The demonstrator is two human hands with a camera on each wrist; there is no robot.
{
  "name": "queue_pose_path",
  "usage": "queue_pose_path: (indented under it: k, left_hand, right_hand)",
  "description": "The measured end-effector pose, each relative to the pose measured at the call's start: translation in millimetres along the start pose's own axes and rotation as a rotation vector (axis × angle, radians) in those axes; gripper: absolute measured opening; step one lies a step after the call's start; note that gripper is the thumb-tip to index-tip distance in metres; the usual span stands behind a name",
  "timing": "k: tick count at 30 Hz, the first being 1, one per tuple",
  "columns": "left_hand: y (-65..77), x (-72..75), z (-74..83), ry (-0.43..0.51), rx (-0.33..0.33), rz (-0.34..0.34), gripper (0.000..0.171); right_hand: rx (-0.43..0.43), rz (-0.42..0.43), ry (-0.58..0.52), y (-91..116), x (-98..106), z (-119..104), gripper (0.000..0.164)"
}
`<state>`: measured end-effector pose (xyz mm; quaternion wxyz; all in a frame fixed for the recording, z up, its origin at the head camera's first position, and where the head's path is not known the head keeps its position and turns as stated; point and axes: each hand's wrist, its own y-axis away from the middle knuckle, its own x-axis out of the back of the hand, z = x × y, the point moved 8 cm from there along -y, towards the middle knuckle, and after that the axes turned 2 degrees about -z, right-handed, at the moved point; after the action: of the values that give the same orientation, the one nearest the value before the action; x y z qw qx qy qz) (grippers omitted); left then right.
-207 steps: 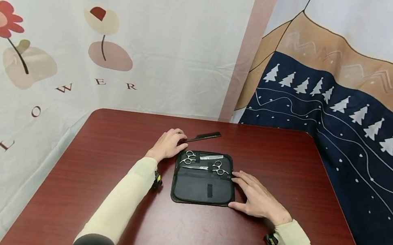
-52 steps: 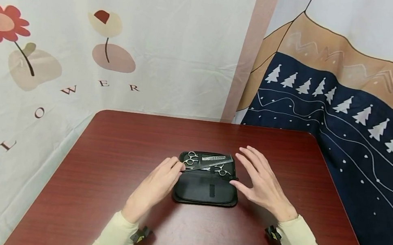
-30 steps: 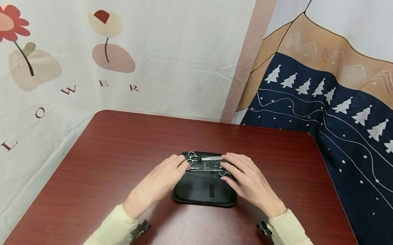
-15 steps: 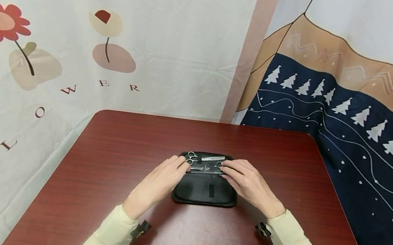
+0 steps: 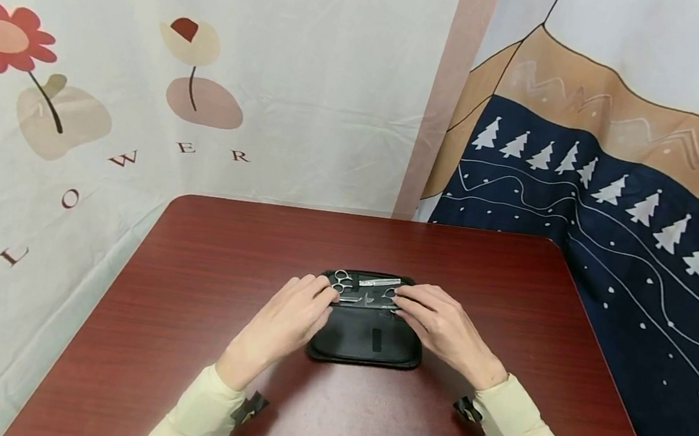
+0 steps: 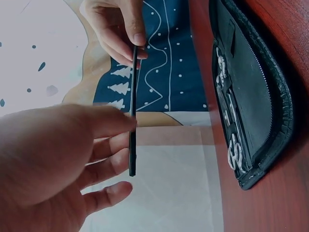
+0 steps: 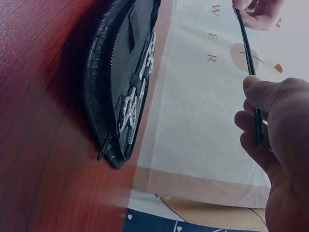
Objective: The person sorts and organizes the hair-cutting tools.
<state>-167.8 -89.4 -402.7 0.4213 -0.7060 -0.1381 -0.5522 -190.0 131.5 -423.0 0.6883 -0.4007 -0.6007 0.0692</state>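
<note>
Bearing case (image 5: 342, 333), reddish table (image 5: 350, 422) near hangings (image 5: 326, 84)

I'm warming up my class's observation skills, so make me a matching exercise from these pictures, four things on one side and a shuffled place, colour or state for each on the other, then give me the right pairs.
Things:
1. comb
2. case
3. scissors
4. table

Places, colours, states:
A. inside the case
B. reddish brown
C. held by the left hand and the right hand
D. lying open on the table

Right pairs: 1-C, 2-D, 3-A, 4-B.
</note>
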Motion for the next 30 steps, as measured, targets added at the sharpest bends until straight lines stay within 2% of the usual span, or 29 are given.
queue_pose_path:
  k: [7,14,18,22,26,30]
  left_hand:
    - [0.8,-3.4,-7.7,0.092,0.069,-0.042,0.060]
    - [1.7,-7.4,-10.3,0.104,0.095,-0.073,0.091]
    - [1.9,-8.7,-12.2,0.110,0.109,-0.082,0.098]
    - [1.7,-8.8,-14.2,0.115,0.118,-0.084,0.101]
    - [1.4,-7.4,-15.8,0.117,0.120,-0.072,0.101]
    - [0.9,-6.0,-16.2,0.117,0.111,-0.058,0.099]
  right_hand:
    - [-0.023,0.010,0.003,2,2,2,0.041]
    - [-0.035,-0.004,-0.006,2,2,2,0.037]
    - [-0.049,-0.003,-0.029,3,2,4,0.037]
    - [-0.098,-0.012,-0.112,5,0,8,0.033]
    - [-0.196,-0.042,-0.224,5,-2,13,0.029]
    - [-0.346,-0.106,-0.354,7,-5,18,0.025]
